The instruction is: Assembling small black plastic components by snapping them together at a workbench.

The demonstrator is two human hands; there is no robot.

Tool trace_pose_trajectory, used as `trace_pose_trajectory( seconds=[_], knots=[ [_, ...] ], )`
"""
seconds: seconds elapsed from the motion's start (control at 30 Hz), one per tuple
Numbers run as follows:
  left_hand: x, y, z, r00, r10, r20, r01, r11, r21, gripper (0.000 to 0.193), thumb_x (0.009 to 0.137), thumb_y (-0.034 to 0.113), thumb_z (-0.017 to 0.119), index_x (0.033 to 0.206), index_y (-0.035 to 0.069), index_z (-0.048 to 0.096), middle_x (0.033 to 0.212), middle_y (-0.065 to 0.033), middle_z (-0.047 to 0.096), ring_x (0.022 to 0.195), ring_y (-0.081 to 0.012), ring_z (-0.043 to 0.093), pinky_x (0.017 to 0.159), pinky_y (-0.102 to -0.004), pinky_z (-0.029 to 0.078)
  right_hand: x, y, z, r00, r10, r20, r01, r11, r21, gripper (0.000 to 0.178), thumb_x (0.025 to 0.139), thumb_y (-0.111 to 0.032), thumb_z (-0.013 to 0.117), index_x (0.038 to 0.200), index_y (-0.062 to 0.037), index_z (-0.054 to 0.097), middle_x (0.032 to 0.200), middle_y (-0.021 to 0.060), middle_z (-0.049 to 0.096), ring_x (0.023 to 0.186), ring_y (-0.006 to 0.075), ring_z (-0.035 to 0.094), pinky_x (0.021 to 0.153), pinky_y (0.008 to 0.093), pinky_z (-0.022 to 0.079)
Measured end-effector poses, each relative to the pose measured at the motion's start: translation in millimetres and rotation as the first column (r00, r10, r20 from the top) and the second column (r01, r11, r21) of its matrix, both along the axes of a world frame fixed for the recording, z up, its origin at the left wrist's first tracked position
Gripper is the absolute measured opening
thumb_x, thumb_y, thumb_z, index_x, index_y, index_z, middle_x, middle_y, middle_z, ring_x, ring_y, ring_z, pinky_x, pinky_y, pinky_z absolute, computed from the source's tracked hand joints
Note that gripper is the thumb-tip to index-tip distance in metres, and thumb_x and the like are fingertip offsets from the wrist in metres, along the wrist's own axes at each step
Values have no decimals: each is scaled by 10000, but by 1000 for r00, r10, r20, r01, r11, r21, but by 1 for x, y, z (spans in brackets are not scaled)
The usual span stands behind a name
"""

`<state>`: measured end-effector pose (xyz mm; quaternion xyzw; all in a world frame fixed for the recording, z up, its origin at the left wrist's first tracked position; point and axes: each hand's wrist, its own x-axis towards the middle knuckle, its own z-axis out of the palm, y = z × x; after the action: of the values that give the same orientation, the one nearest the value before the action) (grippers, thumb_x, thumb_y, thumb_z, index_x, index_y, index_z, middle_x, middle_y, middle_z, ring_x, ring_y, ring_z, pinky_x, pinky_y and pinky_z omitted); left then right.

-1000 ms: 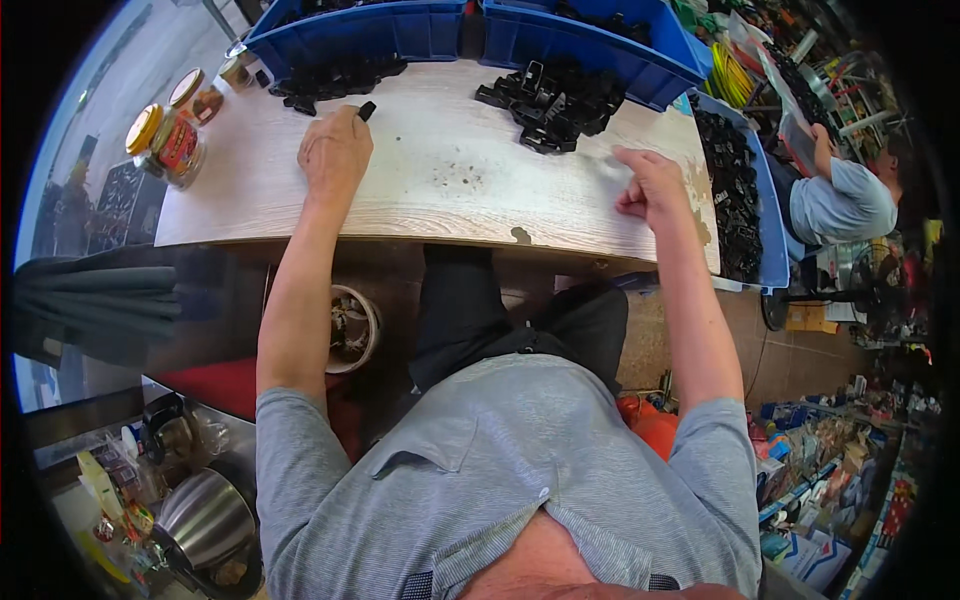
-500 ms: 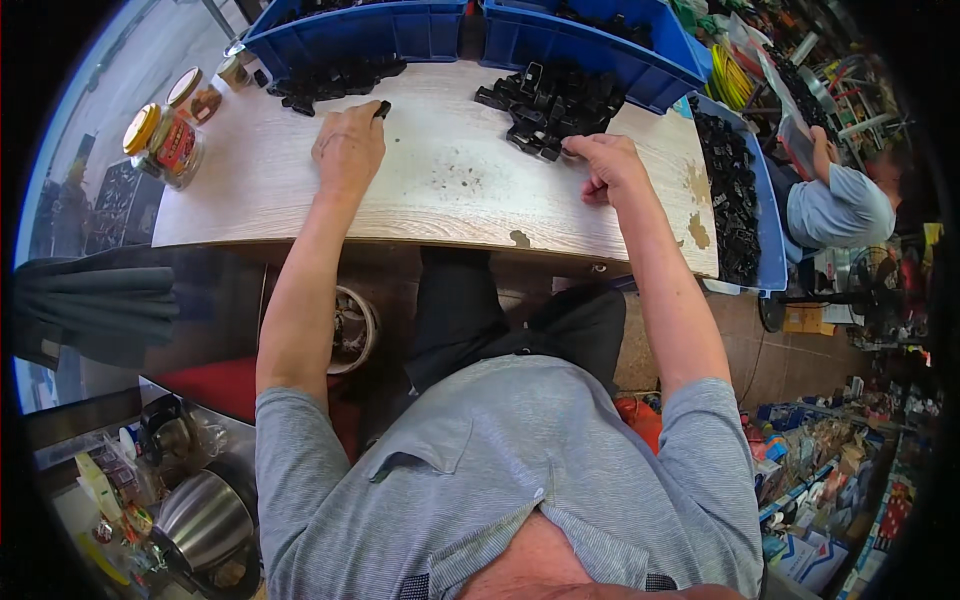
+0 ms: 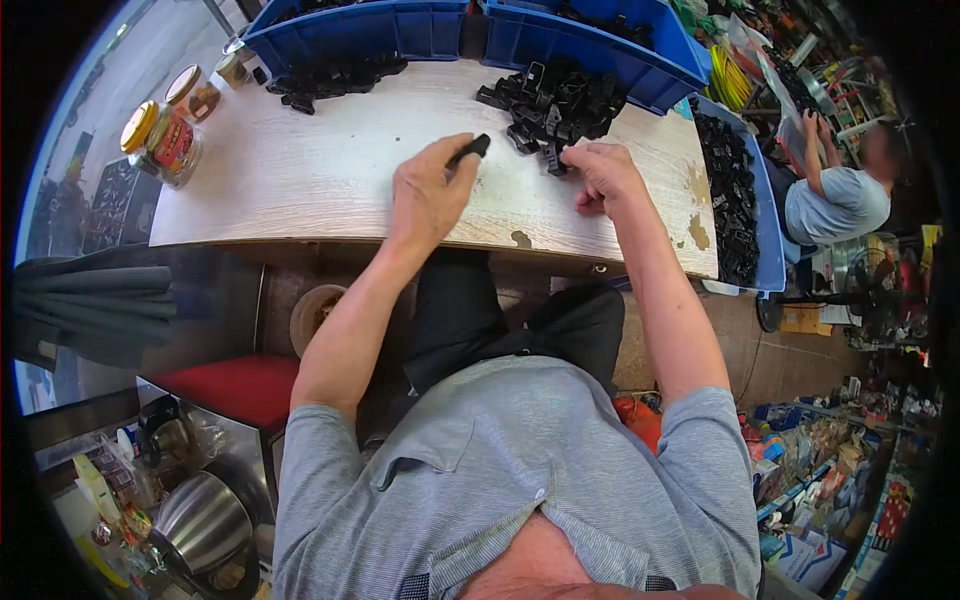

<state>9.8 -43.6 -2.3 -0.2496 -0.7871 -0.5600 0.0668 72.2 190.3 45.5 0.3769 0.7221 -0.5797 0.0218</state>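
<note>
The desk (image 3: 300,190), pale and with worn patches, carries most of the things. Along its far edge there are two dark blue bins, the left bin (image 3: 360,38) and the right bin (image 3: 600,65), both with black parts inside. At the right side of the desk is a lighter blue bin (image 3: 772,230), also filled with black parts. The larger heap (image 3: 575,100) of black parts lies in front of the right bin, and the smaller heap (image 3: 340,78) lies before the left one.

The left hand (image 3: 428,185) is above the middle of the desk, and the right hand (image 3: 608,175) is at the near side of the larger heap. Near the left edge are a jar with yellow lid (image 3: 165,150) and, behind it, a smaller jar (image 3: 195,95).

One black piece (image 3: 472,148) is clamped between the left thumb and fingers, its end sticking out toward the larger heap. The right fingertips are touching another black piece (image 3: 555,158) at the heap's near edge; whether they grip it, I cannot tell.
</note>
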Motion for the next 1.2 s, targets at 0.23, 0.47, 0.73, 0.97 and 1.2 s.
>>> trace_pose_trajectory(
  seconds=[0.23, 0.47, 0.73, 0.97, 1.2],
  knots=[
    [27, 15, 6, 993, -66, 98, 61, 997, 53, 274, 892, 131, 697, 1132, 0, 713, 936, -182, 735, 782, -234, 712, 723, -335, 551, 29, -13, 3, 998, 42, -43, -46, 994, -98, 168, 854, -219, 760, 855, -84, 659, 500, -33, 411, 400, 118, 478, 402, 299, 447],
    [28, 30, 6, 994, -110, -1, 110, 994, 22, 289, 927, 132, 686, 1184, 0, 703, 982, -162, 751, 754, -185, 702, 700, -306, 552, 35, -13, 2, 942, 191, -277, -197, 980, 7, 388, 817, -86, 717, 1199, -93, 652, 561, -15, 520, 441, 111, 556, 392, 266, 430],
    [22, 48, -1, 953, -139, -268, 101, 984, -150, 245, 893, 155, 693, 1114, 54, 724, 1020, -165, 730, 948, -353, 688, 845, -435, 543, 18, -8, -2, 909, 379, -171, -373, 925, 71, 470, 790, -29, 677, 1248, -133, 650, 563, -1, 546, 418, 107, 503, 370, 278, 387],
    [22, 44, 2, 923, -219, -317, 140, 957, -254, 244, 898, 108, 661, 1135, 79, 712, 998, -118, 725, 941, -317, 686, 827, -405, 547, 17, -10, -6, 926, 366, -91, -353, 926, 132, 291, 823, -100, 782, 1078, -94, 642, 553, -15, 524, 402, 94, 468, 362, 275, 339],
    [12, 41, 3, 857, -342, -385, 252, 931, -264, 240, 902, 42, 646, 1133, 78, 703, 1024, -100, 724, 949, -306, 691, 838, -398, 551, 16, -9, -9, 921, 367, -129, -357, 929, 98, 276, 816, -86, 782, 1059, -94, 651, 540, -25, 523, 384, 93, 457, 359, 271, 317]
  ],
)
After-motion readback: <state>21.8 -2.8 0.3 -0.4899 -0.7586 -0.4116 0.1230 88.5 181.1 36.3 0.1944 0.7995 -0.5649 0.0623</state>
